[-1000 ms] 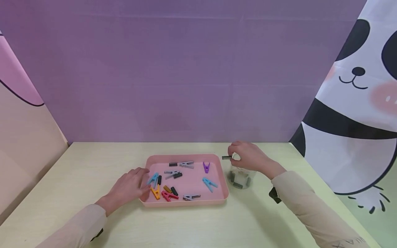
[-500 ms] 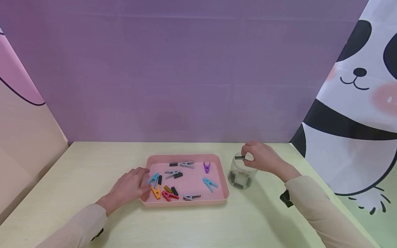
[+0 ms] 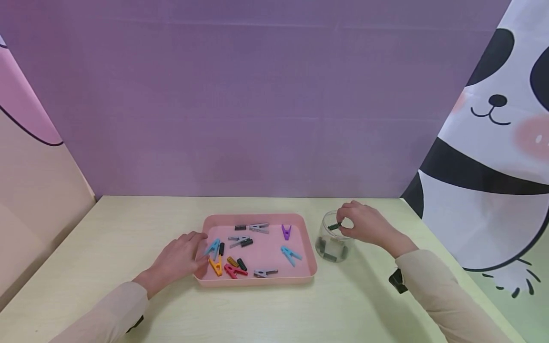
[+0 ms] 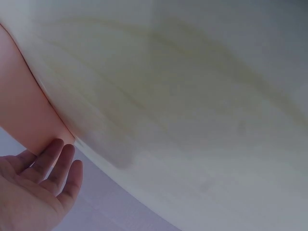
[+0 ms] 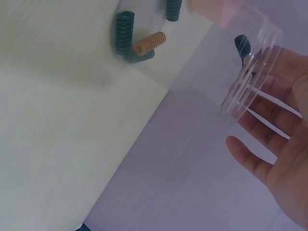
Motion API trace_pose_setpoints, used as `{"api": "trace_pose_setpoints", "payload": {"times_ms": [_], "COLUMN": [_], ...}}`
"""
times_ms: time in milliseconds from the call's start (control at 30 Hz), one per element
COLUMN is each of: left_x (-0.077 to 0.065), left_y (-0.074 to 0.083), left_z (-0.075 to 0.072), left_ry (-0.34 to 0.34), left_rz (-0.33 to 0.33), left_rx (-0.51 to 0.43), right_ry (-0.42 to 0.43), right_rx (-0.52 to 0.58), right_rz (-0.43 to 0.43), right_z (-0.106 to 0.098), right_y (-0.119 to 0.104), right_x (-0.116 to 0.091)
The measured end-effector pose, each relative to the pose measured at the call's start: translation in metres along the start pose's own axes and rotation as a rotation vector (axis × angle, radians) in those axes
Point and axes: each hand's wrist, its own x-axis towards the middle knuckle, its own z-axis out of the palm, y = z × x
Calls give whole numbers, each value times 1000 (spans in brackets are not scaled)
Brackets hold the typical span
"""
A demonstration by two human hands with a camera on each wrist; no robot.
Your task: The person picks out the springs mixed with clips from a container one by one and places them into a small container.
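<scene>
In the head view my right hand [image 3: 365, 224] pinches a dark coil spring [image 3: 334, 226] between thumb and fingertips, at the mouth of a clear jar [image 3: 332, 247]. Through the jar's wall in the right wrist view, dark springs [image 5: 124, 33] and an orange-brown spring [image 5: 150, 44] lie at the bottom. The held spring [image 5: 242, 45] shows just inside the jar's rim there. My left hand [image 3: 180, 255] holds the left edge of the pink tray [image 3: 257, 282], thumb over the rim. In the left wrist view its fingers [image 4: 60, 161] touch the tray's outer side.
Inside the tray lie loose springs [image 3: 242, 264] and several small clips: light blue [image 3: 290, 255], purple [image 3: 286, 232], red [image 3: 235, 270], yellow [image 3: 216, 267] and grey [image 3: 259, 228]. The jar stands right of the tray on a pale table [image 3: 257, 314]. A purple backdrop [image 3: 257, 109] rises behind.
My right hand has moved right from beside the tray to over the jar, then slightly down, bringing the spring into its mouth. My left hand has stayed at the tray's edge.
</scene>
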Motion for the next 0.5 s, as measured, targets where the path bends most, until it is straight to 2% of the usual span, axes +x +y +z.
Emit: {"api": "trace_pose_setpoints", "payload": {"times_ms": [500], "left_x": [-1], "left_y": [0], "left_z": [1], "left_ry": [13], "left_rz": [6], "left_rx": [-5], "right_ry": [-16], "right_rx": [16], "right_rz": [18], "right_z": [8], "right_y": [-3], "right_x": [3]}}
